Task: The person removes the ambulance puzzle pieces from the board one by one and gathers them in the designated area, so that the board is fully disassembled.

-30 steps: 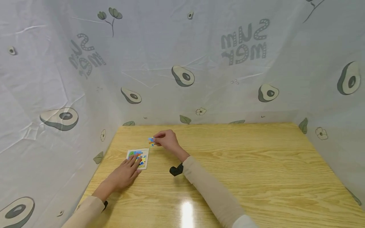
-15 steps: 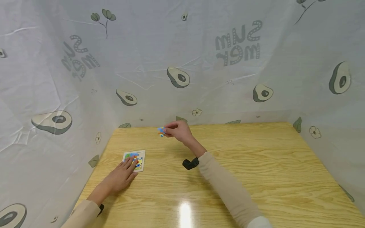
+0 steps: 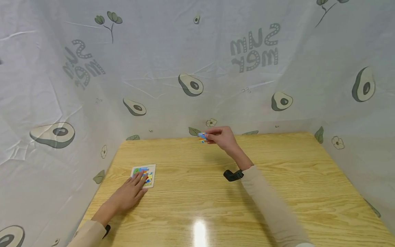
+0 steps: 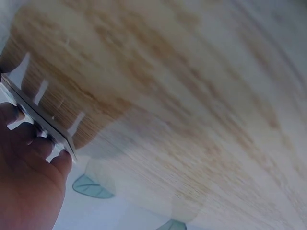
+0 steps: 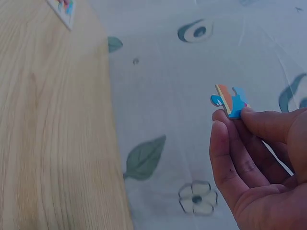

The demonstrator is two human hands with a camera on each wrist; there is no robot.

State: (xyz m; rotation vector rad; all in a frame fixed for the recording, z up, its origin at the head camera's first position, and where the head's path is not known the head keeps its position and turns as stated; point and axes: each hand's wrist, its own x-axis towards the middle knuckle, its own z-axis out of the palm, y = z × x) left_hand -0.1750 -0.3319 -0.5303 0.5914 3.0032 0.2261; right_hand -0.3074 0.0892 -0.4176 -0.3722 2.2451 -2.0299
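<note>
Head view: the right hand [image 3: 223, 138] is pinching a blue-and-orange jigsaw piece [image 3: 202, 136] between thumb and fingertips, holding it raised above the far edge of the wooden table [image 3: 247, 206], near the avocado-print cloth backdrop [image 3: 197, 68]. The left hand [image 3: 129, 193] is lying flat with straight fingers, pressing on the puzzle board [image 3: 143, 175] at the near left of the table. Right wrist view: the piece [image 5: 230, 101] is sitting upright at the fingertips [image 5: 249, 112], well apart from the board [image 5: 62, 9].

Right hand [image 3: 223, 137] carried puzzle piece [image 3: 202, 136] rightward, toward backdrop.
</note>
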